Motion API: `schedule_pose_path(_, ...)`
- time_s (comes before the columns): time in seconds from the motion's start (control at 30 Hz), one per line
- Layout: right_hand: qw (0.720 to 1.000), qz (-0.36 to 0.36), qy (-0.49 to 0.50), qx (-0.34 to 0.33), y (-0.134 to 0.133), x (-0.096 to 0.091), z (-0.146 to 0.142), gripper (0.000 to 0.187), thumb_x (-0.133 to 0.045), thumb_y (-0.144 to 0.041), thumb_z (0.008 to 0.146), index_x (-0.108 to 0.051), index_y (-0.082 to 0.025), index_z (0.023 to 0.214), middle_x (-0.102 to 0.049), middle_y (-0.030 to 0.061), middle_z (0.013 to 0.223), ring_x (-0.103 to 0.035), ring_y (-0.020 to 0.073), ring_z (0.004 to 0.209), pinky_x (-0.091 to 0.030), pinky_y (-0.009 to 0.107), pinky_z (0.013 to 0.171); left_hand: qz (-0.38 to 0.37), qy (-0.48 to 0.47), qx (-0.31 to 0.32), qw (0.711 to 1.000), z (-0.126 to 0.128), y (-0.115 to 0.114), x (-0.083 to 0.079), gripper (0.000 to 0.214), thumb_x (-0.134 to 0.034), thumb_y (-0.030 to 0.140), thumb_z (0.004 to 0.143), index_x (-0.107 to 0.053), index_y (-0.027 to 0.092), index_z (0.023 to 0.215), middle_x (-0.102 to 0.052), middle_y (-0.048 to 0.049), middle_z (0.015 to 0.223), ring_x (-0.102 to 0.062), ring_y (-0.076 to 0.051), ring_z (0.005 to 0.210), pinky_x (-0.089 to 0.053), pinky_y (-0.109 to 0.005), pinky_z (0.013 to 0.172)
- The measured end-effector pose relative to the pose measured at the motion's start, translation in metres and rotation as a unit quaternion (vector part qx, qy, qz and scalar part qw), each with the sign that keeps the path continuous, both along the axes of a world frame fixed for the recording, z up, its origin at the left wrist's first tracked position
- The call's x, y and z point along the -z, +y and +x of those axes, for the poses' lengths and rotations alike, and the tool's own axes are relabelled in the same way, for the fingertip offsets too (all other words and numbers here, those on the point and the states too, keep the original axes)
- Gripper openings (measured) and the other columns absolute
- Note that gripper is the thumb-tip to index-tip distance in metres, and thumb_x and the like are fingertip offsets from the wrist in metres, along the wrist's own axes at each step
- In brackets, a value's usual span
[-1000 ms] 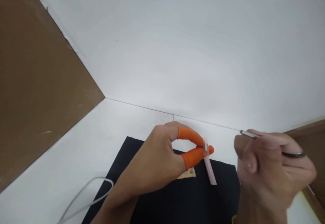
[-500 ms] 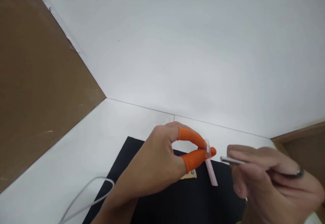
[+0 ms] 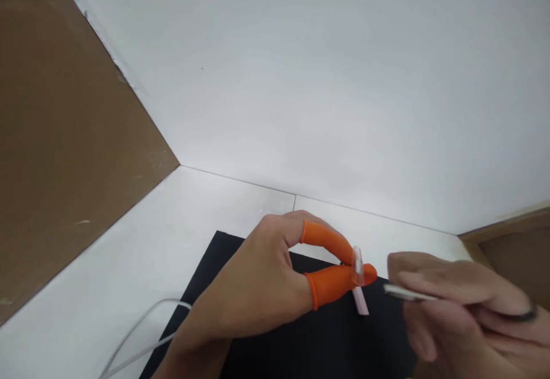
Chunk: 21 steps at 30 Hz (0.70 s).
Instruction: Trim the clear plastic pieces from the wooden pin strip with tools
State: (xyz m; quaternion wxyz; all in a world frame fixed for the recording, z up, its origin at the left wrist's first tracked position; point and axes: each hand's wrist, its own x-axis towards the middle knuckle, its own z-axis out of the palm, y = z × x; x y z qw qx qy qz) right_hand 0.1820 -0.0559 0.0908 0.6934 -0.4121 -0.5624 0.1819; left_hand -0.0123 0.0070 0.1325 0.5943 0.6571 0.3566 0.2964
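Brown panel: stands along my far left, running back to the corner where the white wall meets the white tabletop.
Cable: a pale loop lying on the tabletop, just beside the black mat's near left edge.
Black mat: lies flat on the tabletop under both my hands.
Left hand: held over the mat, thumb and forefinger in orange finger cots, pinched narrow on a small clear piece held upright between their tips.
Pink strip: shows just below the clear piece; whether it joins it or lies on the mat, I cannot tell.
Right hand: blurred, fingers closed around metal tweezers, their tip pointing left, near the clear piece but not touching it.
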Motion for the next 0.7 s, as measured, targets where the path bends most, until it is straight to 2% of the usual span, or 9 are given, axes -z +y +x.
schedule_pose_path(0.07,0.996,0.027,0.039,0.073,0.004,0.001,-0.005,0.007,-0.082,-0.032,0.093,-0.084,-0.025,0.094,-0.057,-0.0086,0.048,-0.038,0.0055,0.031,-0.042,0.032,0.041,0.016,0.0,-0.002,1.0,-0.002,-0.001,0.003,0.012,-0.086,0.039,0.087,-0.081,0.028,0.088,-0.077,0.0038,0.096,-0.068,-0.013,0.086,-0.054,-0.025,0.076)
schedule_pose_path(0.13,0.989,0.028,0.093,0.115,0.006,0.001,-0.01,0.009,-0.084,-0.03,0.091,-0.082,-0.021,0.088,-0.051,-0.0089,0.048,-0.037,0.0051,0.032,-0.031,0.03,0.037,0.021,0.001,0.0,1.0,-0.004,-0.001,0.005,0.01,-0.086,0.036,0.087,-0.081,0.028,0.087,-0.077,0.0047,0.095,-0.068,-0.012,0.086,-0.053,-0.024,0.078)
schedule_pose_path(0.2,0.984,0.01,0.125,0.129,0.005,0.001,-0.012,0.009,-0.084,-0.028,0.091,-0.08,-0.021,0.085,-0.05,-0.0095,0.049,-0.04,0.0056,0.033,-0.031,0.031,0.039,0.017,0.001,0.002,1.0,-0.005,-0.001,0.007,0.009,-0.086,0.037,0.087,-0.081,0.028,0.088,-0.077,0.0048,0.095,-0.067,-0.011,0.084,-0.052,-0.024,0.075)
schedule_pose_path(0.3,0.996,0.014,0.033,0.076,-0.001,0.002,-0.007,0.003,-0.08,-0.025,0.094,-0.083,-0.023,0.093,-0.058,-0.0098,0.05,-0.043,0.0066,0.033,-0.051,0.037,0.054,0.005,-0.001,0.009,1.0,-0.005,0.0,0.007,0.013,-0.085,0.04,0.088,-0.082,0.028,0.089,-0.077,0.0036,0.095,-0.067,-0.012,0.082,-0.051,-0.024,0.068)
schedule_pose_path(0.37,0.998,0.037,-0.049,0.014,-0.004,0.003,-0.002,0.009,-0.079,-0.023,0.094,-0.084,-0.025,0.102,-0.063,-0.0093,0.051,-0.048,0.0087,0.034,-0.058,0.041,0.061,-0.001,-0.001,0.012,1.0,-0.005,0.0,0.007,0.014,-0.084,0.04,0.088,-0.082,0.027,0.091,-0.077,0.0032,0.096,-0.068,-0.012,0.082,-0.05,-0.024,0.065)
schedule_pose_path(0.43,0.995,0.06,-0.076,0.003,-0.002,0.005,0.0,0.014,-0.079,-0.02,0.093,-0.084,-0.025,0.105,-0.064,-0.009,0.051,-0.049,0.0088,0.034,-0.058,0.039,0.059,0.003,0.0,0.013,1.0,-0.005,-0.001,0.006,0.013,-0.084,0.04,0.088,-0.081,0.027,0.091,-0.077,0.0032,0.096,-0.068,-0.013,0.084,-0.05,-0.024,0.067)
schedule_pose_path(0.6,0.992,0.029,0.046,0.113,0.009,0.005,-0.003,0.009,-0.079,-0.012,0.092,-0.082,-0.02,0.094,-0.06,-0.0087,0.052,-0.047,0.0054,0.036,-0.041,0.028,0.041,0.019,0.008,0.009,1.0,-0.004,-0.003,0.005,0.014,-0.085,0.041,0.088,-0.081,0.028,0.089,-0.077,0.004,0.096,-0.068,-0.013,0.087,-0.053,-0.025,0.076)
schedule_pose_path(0.63,0.992,0.026,0.048,0.114,0.009,0.004,-0.002,0.008,-0.079,-0.013,0.092,-0.082,-0.02,0.093,-0.06,-0.0086,0.052,-0.047,0.0054,0.036,-0.04,0.027,0.041,0.015,0.009,0.01,1.0,-0.004,-0.002,0.004,0.014,-0.084,0.042,0.088,-0.081,0.028,0.09,-0.077,0.0042,0.097,-0.068,-0.012,0.087,-0.052,-0.025,0.075)
schedule_pose_path(0.7,0.997,0.02,0.012,0.073,0.006,0.001,0.001,0.006,-0.078,-0.018,0.094,-0.083,-0.022,0.095,-0.061,-0.0082,0.052,-0.046,0.0055,0.034,-0.044,0.028,0.042,0.006,0.011,0.012,1.0,-0.003,0.0,0.003,0.014,-0.084,0.042,0.089,-0.081,0.028,0.09,-0.076,0.0045,0.096,-0.069,-0.013,0.087,-0.053,-0.025,0.076)
